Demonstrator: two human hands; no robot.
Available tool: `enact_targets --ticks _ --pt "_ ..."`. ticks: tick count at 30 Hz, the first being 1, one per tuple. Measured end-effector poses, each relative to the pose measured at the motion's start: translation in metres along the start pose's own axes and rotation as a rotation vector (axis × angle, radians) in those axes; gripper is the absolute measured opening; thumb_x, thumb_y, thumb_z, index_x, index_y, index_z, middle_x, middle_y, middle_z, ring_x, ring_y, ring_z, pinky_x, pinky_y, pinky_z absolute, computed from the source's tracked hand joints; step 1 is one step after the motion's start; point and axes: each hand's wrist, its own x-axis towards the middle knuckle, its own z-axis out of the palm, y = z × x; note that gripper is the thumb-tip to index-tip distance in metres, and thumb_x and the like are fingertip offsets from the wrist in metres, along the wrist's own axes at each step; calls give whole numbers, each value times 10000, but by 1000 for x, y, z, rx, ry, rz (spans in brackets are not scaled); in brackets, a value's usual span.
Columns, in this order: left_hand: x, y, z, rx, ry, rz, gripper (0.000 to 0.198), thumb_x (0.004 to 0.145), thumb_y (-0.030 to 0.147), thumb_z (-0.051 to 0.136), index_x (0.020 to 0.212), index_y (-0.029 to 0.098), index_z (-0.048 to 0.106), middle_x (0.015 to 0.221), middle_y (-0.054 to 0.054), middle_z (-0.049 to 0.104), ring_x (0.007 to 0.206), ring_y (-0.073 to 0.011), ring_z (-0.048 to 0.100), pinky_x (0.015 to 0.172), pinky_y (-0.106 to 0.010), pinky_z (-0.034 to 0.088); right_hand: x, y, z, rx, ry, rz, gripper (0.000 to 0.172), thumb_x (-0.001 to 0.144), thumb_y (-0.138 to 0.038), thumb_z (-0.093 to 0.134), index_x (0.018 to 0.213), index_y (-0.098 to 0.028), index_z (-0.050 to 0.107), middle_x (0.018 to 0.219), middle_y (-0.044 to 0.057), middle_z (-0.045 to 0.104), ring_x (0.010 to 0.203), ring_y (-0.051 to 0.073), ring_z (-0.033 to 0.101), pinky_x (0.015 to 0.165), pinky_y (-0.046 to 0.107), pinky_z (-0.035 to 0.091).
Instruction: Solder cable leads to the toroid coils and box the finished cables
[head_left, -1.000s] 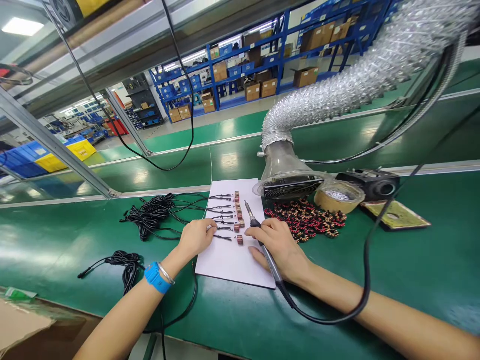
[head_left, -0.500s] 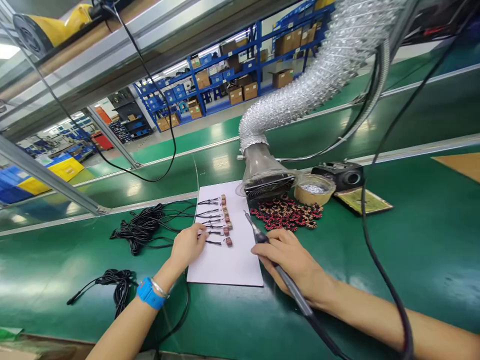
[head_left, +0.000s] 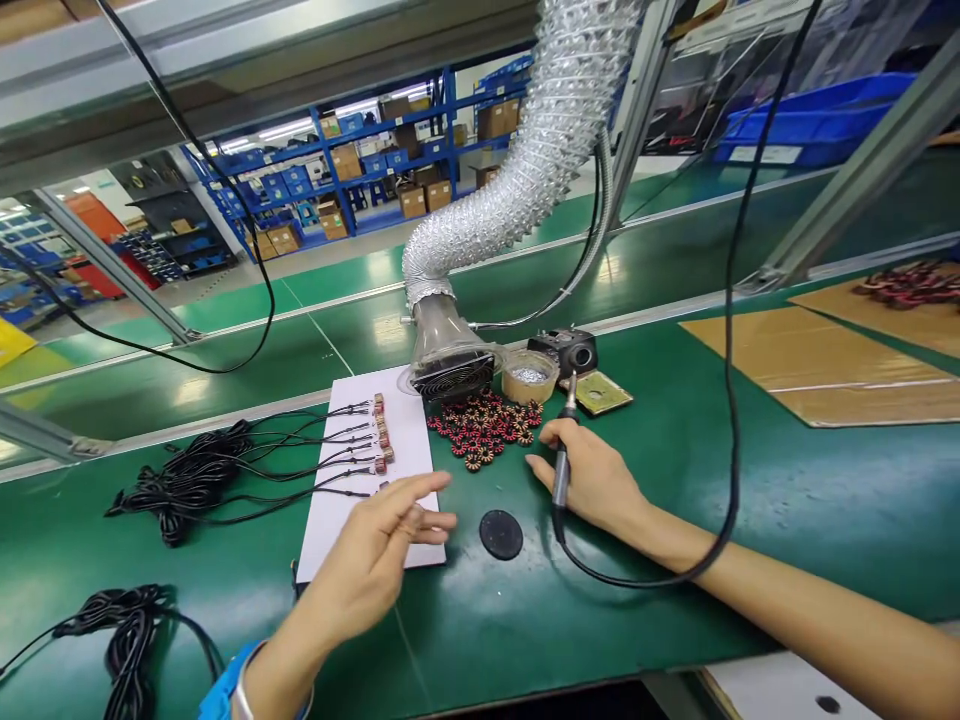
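My left hand (head_left: pixel 367 560) hovers over the lower right part of a white board (head_left: pixel 319 535), fingers apart and holding nothing. On that board, small wound coils (head_left: pixel 381 440) are lined up at the ends of black cables (head_left: pixel 292 462). My right hand (head_left: pixel 600 475) is closed around a soldering iron (head_left: pixel 561 470). Its tip points up beside a yellow sponge in a tray (head_left: pixel 600 393); whether they touch I cannot tell. Left of the iron lies a pile of red and copper toroid coils (head_left: pixel 484 425). A black disc (head_left: pixel 501 535) lies between my hands.
A fume extractor hood (head_left: pixel 450 345) on a silver duct (head_left: pixel 487 230) stands behind the coils. Beside it are a roll with shiny wire (head_left: pixel 529 375) and a black soldering stand (head_left: pixel 566 350). Bundled black cables (head_left: pixel 187 475) lie left. Cardboard (head_left: pixel 825 365) lies right. The iron's cord (head_left: pixel 731 400) hangs across.
The view has turned right. My left hand has left the cable ends and moved right, opening. My right hand has carried the soldering iron from the board to beside the sponge, tip now upward.
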Motion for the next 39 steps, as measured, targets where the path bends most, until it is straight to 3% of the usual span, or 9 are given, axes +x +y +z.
enact_targets --ticks 2,5,9,13,16,21,25,30,39 --pt "9 3 17 26 -105 -45 449 994 436 358 1294 175 566 983 -100 692 798 -168 678 696 -281 557 7 2 6 -34 -14 11 167 844 -301 574 949 -189 509 801 56 614 704 228 589 635 332 448" --pt "22 5 32 170 -160 -87 424 993 416 343 1186 188 645 650 -5 631 586 -130 580 573 -232 465 18 6 12 -43 -25 6 152 838 -287 581 929 -187 511 794 54 614 720 225 588 638 316 427" --pt "32 -2 38 305 -37 -81 451 977 436 359 929 176 724 710 -16 653 621 -137 565 604 -236 429 18 5 9 7 -1 -2 108 818 -230 562 902 -194 505 756 35 594 682 200 557 623 299 412" --pt "31 -16 40 484 -10 -101 469 985 408 318 792 183 681 675 -17 647 625 -147 578 603 -250 408 -1 -23 -6 146 -10 -94 119 798 -204 567 882 -212 482 724 11 574 663 173 541 627 281 439" --pt "27 -23 44 679 -52 -90 202 900 292 452 945 205 629 717 -8 668 622 -166 600 578 -271 393 -15 -47 -13 353 -105 -260 147 793 -144 530 886 -226 450 740 0 588 674 155 533 634 256 457" --pt "27 -29 54 756 -128 -62 439 776 256 555 1207 200 494 871 -48 714 733 -233 677 630 -326 477 -21 -51 -7 494 -277 -320 200 787 -83 488 917 -225 433 772 15 593 697 169 510 628 272 459" --pt "28 -33 59 767 -146 -57 446 811 306 554 1240 204 486 965 -69 724 814 -259 696 683 -359 520 -22 -41 -8 551 -351 -280 236 786 -96 513 972 -221 438 849 34 612 752 177 536 679 293 484" --pt "28 -40 61 787 -133 -78 365 838 333 568 1183 215 547 909 -50 734 760 -246 700 652 -342 520 -22 -40 -9 615 -390 -280 303 782 -46 506 1017 -225 440 892 38 631 775 174 566 711 300 492" --pt "31 -39 61 775 -159 -161 335 856 335 600 1175 234 589 873 -39 745 777 -238 709 687 -317 522 -15 -40 -12 632 -442 -388 204 851 -41 439 916 -233 463 882 35 618 810 153 567 736 267 501"
